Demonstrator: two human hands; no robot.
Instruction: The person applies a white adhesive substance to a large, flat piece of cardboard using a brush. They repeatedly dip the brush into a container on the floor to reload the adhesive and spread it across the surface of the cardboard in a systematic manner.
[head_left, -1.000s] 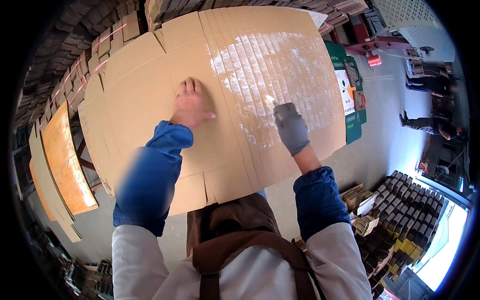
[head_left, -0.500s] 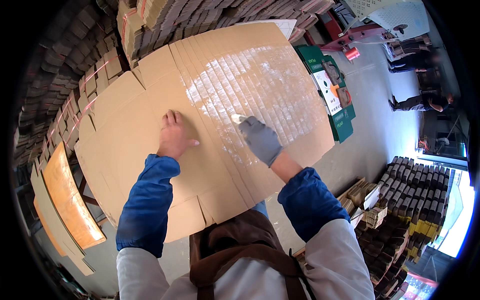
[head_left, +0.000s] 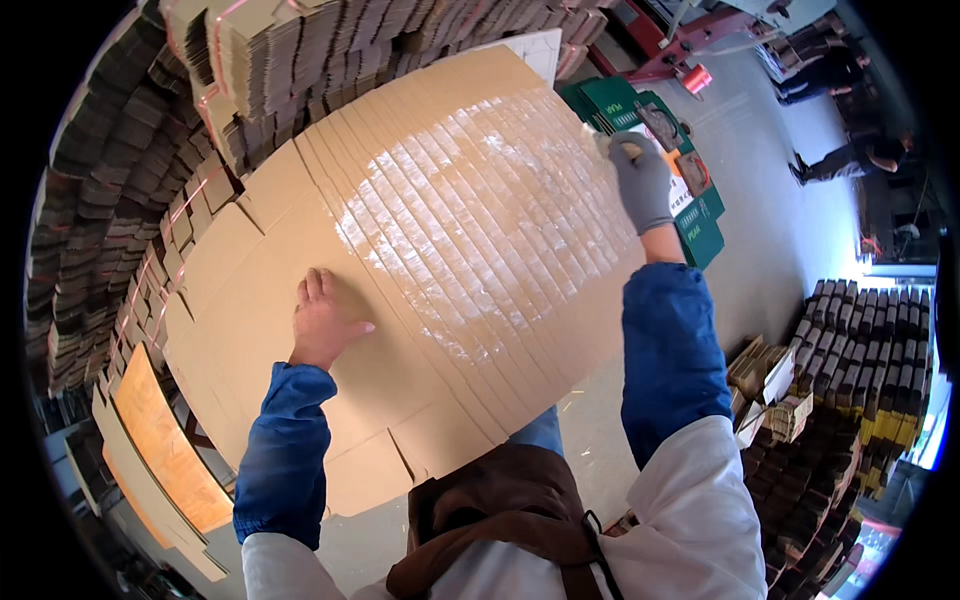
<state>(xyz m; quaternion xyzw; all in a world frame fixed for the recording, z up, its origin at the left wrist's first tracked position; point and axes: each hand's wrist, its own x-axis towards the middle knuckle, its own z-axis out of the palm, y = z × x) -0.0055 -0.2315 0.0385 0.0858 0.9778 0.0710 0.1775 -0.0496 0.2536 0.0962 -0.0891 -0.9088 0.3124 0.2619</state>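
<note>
My bare left hand [head_left: 322, 325] lies on the left half of a large stack of brown cardboard sheets [head_left: 245, 340], fingers spread. The sheets' right part is fanned into overlapping strips, with a shiny white wet-looking smear [head_left: 470, 215] across them. My right hand [head_left: 642, 185], in a grey glove, is above the far right edge of the sheets. Its fingers are closed around a small whitish object [head_left: 596, 136], whose kind I cannot make out. Behind the glove is a green printed cardboard piece [head_left: 700, 235], partly covered by that hand.
Tall stacks of folded cardboard [head_left: 270, 60] crowd the far side and left. An orange-brown board [head_left: 165, 440] stands at the left. More bundles [head_left: 860, 340] are piled at the right. A red machine frame [head_left: 650, 45] and two people [head_left: 850, 160] are at the far right.
My right hand has swept from the middle of the smear to the far right edge, still holding the whitish object. My left hand still rests on the cardboard. The view has shifted.
</note>
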